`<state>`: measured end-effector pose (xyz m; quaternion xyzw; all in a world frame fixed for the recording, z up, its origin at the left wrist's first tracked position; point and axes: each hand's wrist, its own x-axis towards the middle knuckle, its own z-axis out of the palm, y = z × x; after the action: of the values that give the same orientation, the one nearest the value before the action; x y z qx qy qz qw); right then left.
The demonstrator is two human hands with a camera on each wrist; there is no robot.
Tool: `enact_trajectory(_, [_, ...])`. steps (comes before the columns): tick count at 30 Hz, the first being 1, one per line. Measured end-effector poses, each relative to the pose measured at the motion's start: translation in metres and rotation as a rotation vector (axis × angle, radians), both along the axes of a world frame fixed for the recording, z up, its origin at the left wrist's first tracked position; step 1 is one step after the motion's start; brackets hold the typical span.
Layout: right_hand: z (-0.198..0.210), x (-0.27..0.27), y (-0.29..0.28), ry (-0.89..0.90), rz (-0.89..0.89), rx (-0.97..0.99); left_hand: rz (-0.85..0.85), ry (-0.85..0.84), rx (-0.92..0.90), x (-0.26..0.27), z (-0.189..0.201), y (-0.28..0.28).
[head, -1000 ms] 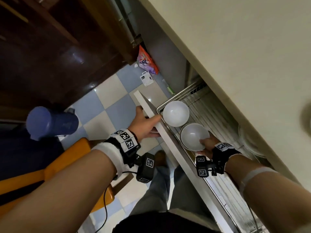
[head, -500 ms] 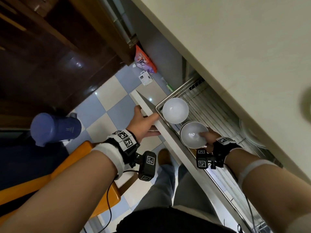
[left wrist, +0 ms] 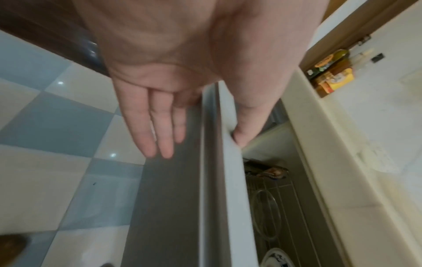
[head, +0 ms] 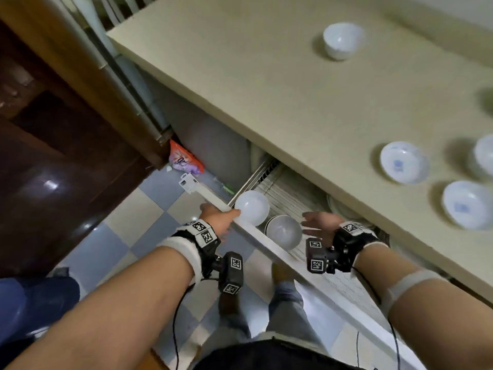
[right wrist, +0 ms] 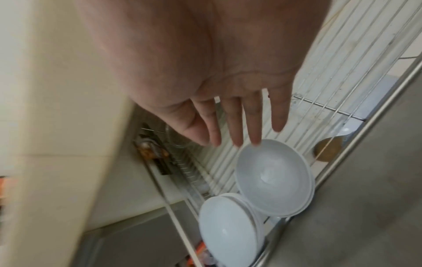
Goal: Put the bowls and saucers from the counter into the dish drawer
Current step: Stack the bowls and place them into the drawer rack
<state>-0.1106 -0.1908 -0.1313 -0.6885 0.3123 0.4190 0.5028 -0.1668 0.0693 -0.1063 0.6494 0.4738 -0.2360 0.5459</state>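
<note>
I count two plain white bowls [head: 252,207] [head: 284,232] in the pulled-out wire-rack dish drawer [head: 289,182], and four white bowls with blue markings [head: 342,40] [head: 404,162] [head: 467,205] [head: 486,154] on the cream counter [head: 266,89].

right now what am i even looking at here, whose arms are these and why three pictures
These are a person's two bare arms, no machine. The big picture comes from a camera on their head; the other two come from cameras strapped to each wrist, looking along the fingers.

The left hand rests on the front edge of an open dish drawer, thumb hooked over it. The right hand hangs open above the drawer, holding nothing. Two white bowls sit on the drawer's wire rack. On the counter above, four more bowls wait to be put away.
</note>
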Motion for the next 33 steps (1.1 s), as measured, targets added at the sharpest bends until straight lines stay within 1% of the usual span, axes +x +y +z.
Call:
enact_trajectory(2, [0.034, -0.01, 0.005, -0.008, -0.08, 0.112, -0.101, 0.011, 0.163, 0.008, 0.003, 0.01])
enact_trajectory(4, [0.066, -0.013, 0.009, -0.09, -0.08, 0.202, -0.149, -0.061, 0.319, 0.024, 0.031, 0.014])
enact_trajectory(6, [0.097, -0.007, 0.007, -0.181, -0.088, 0.256, -0.201, -0.161, 0.4, 0.049, 0.059, 0.015])
enact_trajectory(9, [0.138, 0.014, -0.009, -0.309, -0.186, 0.268, -0.376, -0.283, 0.325, 0.104, 0.09, -0.004])
enact_trajectory(12, [0.168, 0.046, -0.036, -0.469, -0.295, 0.224, -0.609, -0.368, 0.189, 0.162, 0.123, -0.043])
enact_trajectory(13, [0.173, 0.06, -0.045, -0.513, -0.324, 0.201, -0.581, -0.39, 0.095, 0.179, 0.135, -0.057])
enact_trajectory(14, [0.176, 0.076, -0.055, -0.544, -0.332, 0.174, -0.55, -0.429, 0.024, 0.197, 0.141, -0.069])
enact_trajectory(16, [0.179, 0.11, -0.07, -0.586, -0.335, 0.127, -0.453, -0.425, -0.087, 0.237, 0.144, -0.091])
enact_trajectory(19, [0.171, 0.163, -0.086, -0.607, -0.257, -0.016, -0.354, -0.405, -0.238, 0.29, 0.139, -0.119])
enact_trajectory(21, [0.162, 0.194, -0.093, -0.627, -0.151, -0.151, -0.306, -0.394, -0.246, 0.324, 0.133, -0.132])
enact_trajectory(24, [0.147, 0.226, -0.105, -0.662, 0.136, -0.443, -0.284, -0.377, -0.234, 0.371, 0.12, -0.141])
enact_trajectory(26, [0.139, 0.238, -0.113, -0.656, 0.253, -0.577, -0.272, -0.363, -0.228, 0.397, 0.112, -0.144])
enact_trajectory(28, [0.131, 0.246, -0.121, -0.651, 0.305, -0.637, -0.28, -0.359, -0.218, 0.419, 0.104, -0.147])
enact_trajectory(30, [0.127, 0.249, -0.129, -0.64, 0.321, -0.671, -0.326, -0.369, -0.215, 0.433, 0.099, -0.15])
enact_trajectory(33, [0.127, 0.242, -0.14, -0.613, 0.275, -0.717, -0.372, -0.375, -0.203, 0.441, 0.094, -0.156])
